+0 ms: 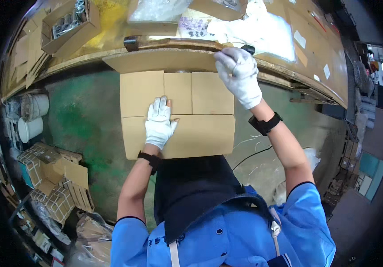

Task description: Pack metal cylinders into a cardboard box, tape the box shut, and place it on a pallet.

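Note:
A brown cardboard carton [178,138] stands in front of me, its near flap lying flat and its far flap [169,61] raised. Between them three cardboard panels show side by side. My left hand [159,122], in a white glove with the tips of thumb and index finger bare, rests stretched out on the near flap and the panels. My right hand [239,75], also gloved, is raised over the far right corner with fingers curled. A black end [248,49] sticks out beyond them; the grip itself is hidden. A long, shiny brown strip [178,43] with a dark left end lies behind the far flap.
A workbench [284,80] runs across the far side, bearing white plastic sheeting [271,35] and an open box of wrapped parts [69,26]. White buckets [30,129] and wire baskets with cardboard [56,200] stand at left. A dark cable [251,155] lies on the green floor at right.

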A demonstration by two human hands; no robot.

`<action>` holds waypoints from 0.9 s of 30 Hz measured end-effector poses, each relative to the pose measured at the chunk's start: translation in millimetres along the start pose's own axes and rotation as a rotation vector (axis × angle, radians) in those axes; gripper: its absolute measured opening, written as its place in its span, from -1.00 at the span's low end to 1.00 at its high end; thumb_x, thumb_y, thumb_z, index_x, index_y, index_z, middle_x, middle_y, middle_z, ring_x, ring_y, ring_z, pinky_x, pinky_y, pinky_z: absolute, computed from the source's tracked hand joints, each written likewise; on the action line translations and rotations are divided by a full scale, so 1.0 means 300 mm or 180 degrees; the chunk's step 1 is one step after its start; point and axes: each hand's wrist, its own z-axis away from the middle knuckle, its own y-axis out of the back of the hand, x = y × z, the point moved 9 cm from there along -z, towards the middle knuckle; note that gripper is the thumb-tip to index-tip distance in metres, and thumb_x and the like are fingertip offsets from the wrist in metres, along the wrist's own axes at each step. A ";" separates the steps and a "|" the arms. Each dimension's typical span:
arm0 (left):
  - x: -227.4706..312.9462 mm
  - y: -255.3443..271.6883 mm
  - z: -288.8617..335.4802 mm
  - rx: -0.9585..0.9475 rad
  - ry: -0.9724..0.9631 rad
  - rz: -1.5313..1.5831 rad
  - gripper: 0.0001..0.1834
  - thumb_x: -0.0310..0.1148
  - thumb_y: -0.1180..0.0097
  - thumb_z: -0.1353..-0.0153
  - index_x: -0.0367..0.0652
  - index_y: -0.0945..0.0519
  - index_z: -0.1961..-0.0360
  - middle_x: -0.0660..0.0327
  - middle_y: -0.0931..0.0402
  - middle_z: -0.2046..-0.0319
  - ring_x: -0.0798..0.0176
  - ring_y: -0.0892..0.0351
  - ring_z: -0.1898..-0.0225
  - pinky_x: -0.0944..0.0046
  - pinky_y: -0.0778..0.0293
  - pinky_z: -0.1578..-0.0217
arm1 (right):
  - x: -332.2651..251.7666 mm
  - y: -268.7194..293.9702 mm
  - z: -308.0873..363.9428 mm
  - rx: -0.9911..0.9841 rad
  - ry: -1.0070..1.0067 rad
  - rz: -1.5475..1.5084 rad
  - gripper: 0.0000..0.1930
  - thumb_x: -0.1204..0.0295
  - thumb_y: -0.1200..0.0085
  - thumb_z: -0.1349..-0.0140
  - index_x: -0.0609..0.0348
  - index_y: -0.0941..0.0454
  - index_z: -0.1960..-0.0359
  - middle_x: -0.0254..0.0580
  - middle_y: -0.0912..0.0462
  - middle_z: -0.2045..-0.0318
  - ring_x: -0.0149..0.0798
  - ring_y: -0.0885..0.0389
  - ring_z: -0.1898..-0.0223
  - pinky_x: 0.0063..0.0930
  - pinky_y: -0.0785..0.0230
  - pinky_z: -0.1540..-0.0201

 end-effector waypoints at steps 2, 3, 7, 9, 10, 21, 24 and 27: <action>-0.011 -0.003 -0.010 0.0293 0.0116 -0.0035 -0.24 -0.18 -0.16 -0.01 -0.30 -0.24 -0.22 -0.13 -0.14 -0.25 -0.16 -0.07 -0.30 -0.08 0.02 -0.29 | 0.037 -0.010 0.001 0.0005 -0.0241 0.0235 -0.85 0.37 -0.24 0.05 -0.01 -0.57 0.40 -0.26 -0.56 0.34 -0.14 -0.55 0.29 -0.23 -0.41 0.27; -0.026 0.011 -0.003 0.0553 0.0271 -0.0117 -0.24 -0.21 -0.15 -0.02 -0.30 -0.23 -0.24 -0.14 -0.13 -0.25 -0.16 -0.07 -0.30 -0.07 0.02 -0.29 | 0.060 -0.013 0.010 0.0026 -0.0499 0.0408 -0.82 0.33 -0.26 0.05 -0.01 -0.56 0.40 -0.25 -0.54 0.37 -0.14 -0.54 0.31 -0.23 -0.40 0.30; -0.109 0.089 0.027 0.1240 0.1198 -0.0263 -0.26 -0.26 -0.12 -0.07 -0.29 -0.18 -0.26 -0.14 -0.07 -0.29 -0.17 -0.01 -0.33 -0.04 0.02 -0.30 | 0.089 -0.041 0.032 0.0456 -0.0879 -0.0053 -0.73 0.20 -0.28 0.04 -0.03 -0.54 0.33 -0.20 -0.51 0.33 -0.15 -0.53 0.30 -0.22 -0.36 0.32; -0.178 0.110 0.087 0.1907 0.1593 -0.0142 -0.30 -0.29 -0.03 -0.18 -0.29 -0.11 -0.30 -0.13 -0.01 -0.32 -0.15 -0.01 -0.34 0.00 0.03 -0.32 | 0.047 -0.040 0.063 0.0206 -0.0741 0.0340 -0.64 0.16 -0.23 -0.01 0.01 -0.51 0.18 -0.20 -0.53 0.29 -0.15 -0.52 0.23 -0.18 -0.34 0.32; -0.213 0.106 0.133 0.2300 0.1716 -0.0134 -0.34 -0.30 0.04 -0.26 -0.28 -0.07 -0.33 -0.10 0.03 -0.34 -0.11 -0.01 -0.34 0.03 0.05 -0.33 | 0.027 -0.047 0.107 0.0098 -0.0621 0.0418 -0.60 0.15 -0.21 -0.03 0.01 -0.50 0.11 -0.21 -0.54 0.27 -0.15 -0.52 0.21 -0.17 -0.33 0.32; 0.007 -0.015 -0.100 0.0926 0.1450 -0.1135 -0.16 -0.05 -0.14 -0.04 -0.34 -0.18 -0.25 -0.20 -0.14 -0.24 -0.22 -0.06 -0.29 -0.19 0.02 -0.25 | 0.417 -0.164 0.584 -0.1465 -0.1386 0.0139 -0.68 0.23 -0.08 -0.09 0.17 -0.53 0.19 -0.05 -0.51 0.41 -0.04 -0.46 0.44 -0.10 -0.37 0.32; 0.001 -0.050 -0.093 0.0796 0.1655 -0.1122 -0.21 -0.06 -0.08 -0.12 -0.28 -0.17 -0.28 -0.18 -0.12 -0.26 -0.20 -0.07 -0.30 -0.14 0.05 -0.27 | 0.703 -0.259 0.534 -0.0762 -0.1147 0.0767 -0.67 0.11 -0.10 -0.06 0.08 -0.55 0.28 -0.07 -0.62 0.32 0.02 -0.58 0.35 -0.07 -0.41 0.30; 0.038 -0.039 -0.141 0.0945 0.1471 -0.0989 -0.19 -0.08 -0.13 -0.05 -0.33 -0.20 -0.24 -0.21 -0.16 -0.22 -0.23 -0.09 -0.26 -0.14 -0.01 -0.23 | 0.881 -0.545 0.557 -0.2327 -0.1120 0.0667 -0.67 0.11 0.07 -0.22 0.03 -0.60 0.22 -0.12 -0.64 0.21 0.04 -0.59 0.19 -0.07 -0.39 0.11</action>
